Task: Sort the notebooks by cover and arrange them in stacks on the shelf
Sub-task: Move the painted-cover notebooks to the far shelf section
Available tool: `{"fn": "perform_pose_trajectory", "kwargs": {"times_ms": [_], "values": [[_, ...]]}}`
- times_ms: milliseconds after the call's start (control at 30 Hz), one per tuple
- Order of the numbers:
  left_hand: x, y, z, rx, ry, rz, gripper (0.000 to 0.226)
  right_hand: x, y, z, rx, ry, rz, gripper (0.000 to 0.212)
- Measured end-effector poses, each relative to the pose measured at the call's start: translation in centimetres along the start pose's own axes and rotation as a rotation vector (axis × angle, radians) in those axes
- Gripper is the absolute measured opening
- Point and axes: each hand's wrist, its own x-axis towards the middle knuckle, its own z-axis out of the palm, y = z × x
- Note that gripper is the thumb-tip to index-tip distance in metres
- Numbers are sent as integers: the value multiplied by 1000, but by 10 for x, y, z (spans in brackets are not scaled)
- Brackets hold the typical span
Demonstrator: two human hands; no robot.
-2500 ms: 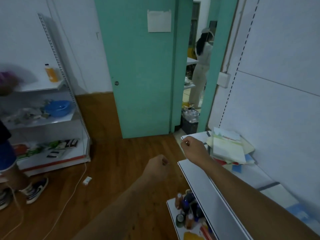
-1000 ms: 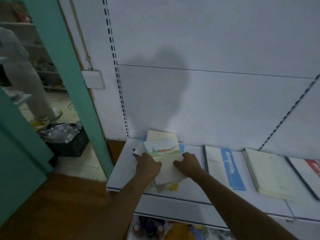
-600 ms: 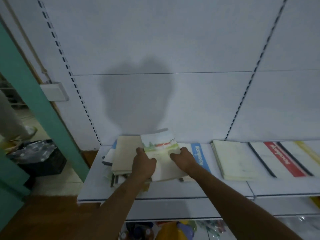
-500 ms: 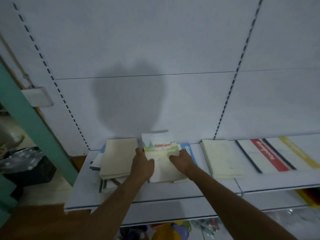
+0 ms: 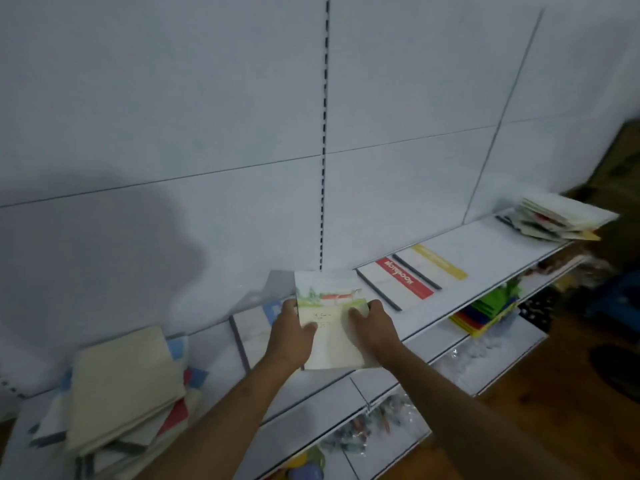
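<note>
Both hands hold a cream notebook with a landscape picture [image 5: 329, 327] above the white shelf [image 5: 485, 247]. My left hand [image 5: 289, 336] grips its left edge and my right hand [image 5: 372, 327] grips its right edge. Under my left hand lies a notebook with a blue band [image 5: 256, 329]. To the right lie a red-band notebook [image 5: 398, 284] and a yellow-band notebook [image 5: 434, 263]. A messy pile of mixed notebooks [image 5: 121, 386], a plain cream one on top, sits at the shelf's left end. Another untidy pile [image 5: 561, 220] sits at the far right end.
A white back panel with slotted uprights [image 5: 323, 133] rises behind the shelf. Lower shelves hold coloured packs [image 5: 485, 310] and bagged small items [image 5: 360, 431]. Wooden floor [image 5: 571, 375] shows at the right.
Both hands lifted the landscape notebook off the left pile and carried it right along the shelf, past the blue-band notebook. The view swung right, showing the far pile.
</note>
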Motion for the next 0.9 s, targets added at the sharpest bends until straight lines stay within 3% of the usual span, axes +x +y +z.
{"fn": "perform_pose_trajectory", "kwargs": {"times_ms": [533, 900], "values": [[-49, 37, 119, 45, -492, 252, 44, -80, 112, -90, 7, 394, 292, 37], [-85, 148, 251, 72, -641, 424, 47, -96, 190, -231, 96, 613, 355, 34]]}}
